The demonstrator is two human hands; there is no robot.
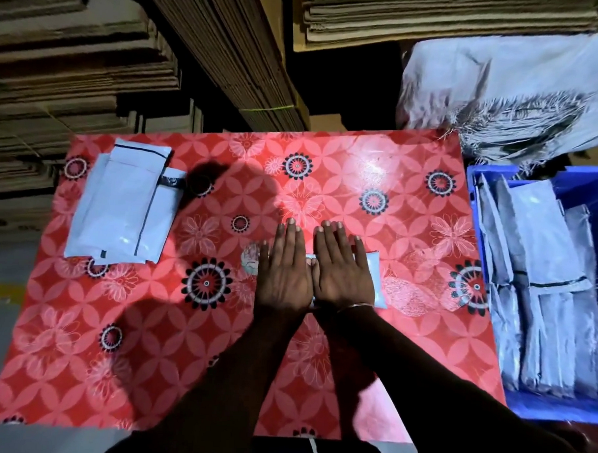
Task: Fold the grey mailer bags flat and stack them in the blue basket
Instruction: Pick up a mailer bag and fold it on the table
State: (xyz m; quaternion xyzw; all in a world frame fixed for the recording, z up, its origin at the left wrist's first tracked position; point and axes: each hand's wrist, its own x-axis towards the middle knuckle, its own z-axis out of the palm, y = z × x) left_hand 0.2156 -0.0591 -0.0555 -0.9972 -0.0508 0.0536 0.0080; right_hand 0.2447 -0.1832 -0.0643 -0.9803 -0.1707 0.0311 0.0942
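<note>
My left hand [283, 272] and my right hand [342, 271] lie flat side by side, fingers straight, pressing down on a folded grey mailer bag [375, 281] at the middle of the red table. Only the bag's right edge and a sliver between the hands show. A pile of unfolded grey mailer bags [120, 205] lies at the table's far left. The blue basket [550, 410] stands off the table's right edge with several folded grey bags [541, 288] stacked in it.
The table wears a red flowered cover [148, 339]. Stacks of flattened cardboard [74, 79] rise behind and to the left. A large white woven sack [509, 88] lies behind the basket at the far right.
</note>
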